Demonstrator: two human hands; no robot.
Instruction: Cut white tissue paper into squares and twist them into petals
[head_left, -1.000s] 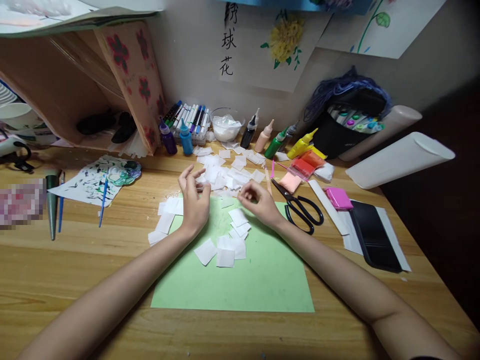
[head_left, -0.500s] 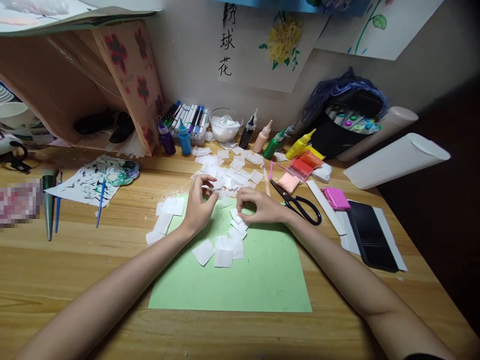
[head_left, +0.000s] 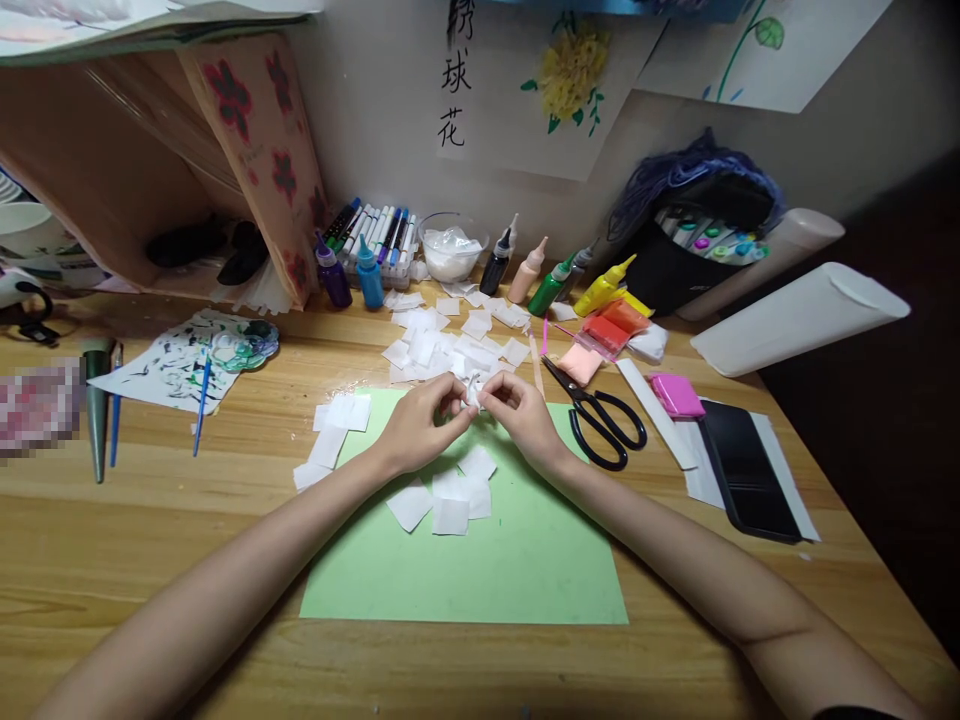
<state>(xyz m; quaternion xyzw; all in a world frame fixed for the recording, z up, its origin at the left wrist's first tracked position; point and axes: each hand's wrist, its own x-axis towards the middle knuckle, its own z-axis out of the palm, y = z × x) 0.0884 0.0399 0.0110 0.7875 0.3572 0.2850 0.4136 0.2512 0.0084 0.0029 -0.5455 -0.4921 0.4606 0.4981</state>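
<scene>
My left hand (head_left: pixel 421 425) and my right hand (head_left: pixel 519 415) meet above the far edge of a green paper sheet (head_left: pixel 517 560). Both pinch one small crumpled piece of white paper (head_left: pixel 472 392) between their fingertips. Several flat white paper squares (head_left: pixel 448 498) lie on the green sheet just below my hands. A bigger heap of white paper squares (head_left: pixel 450 345) is spread on the wooden desk (head_left: pixel 150 540) behind my hands.
Black scissors (head_left: pixel 600 418) lie right of my right hand. Paint bottles (head_left: pixel 551 285), a marker box (head_left: pixel 375 235) and a clear bowl (head_left: pixel 450 250) line the wall. A paint-stained sheet with a palette (head_left: pixel 196 355) and brushes sits left. A black tablet (head_left: pixel 746 470) lies right.
My right hand picked up a white paper piece from the green sheet and lifted it. My left hand came over from the left and both now pinch it together.
</scene>
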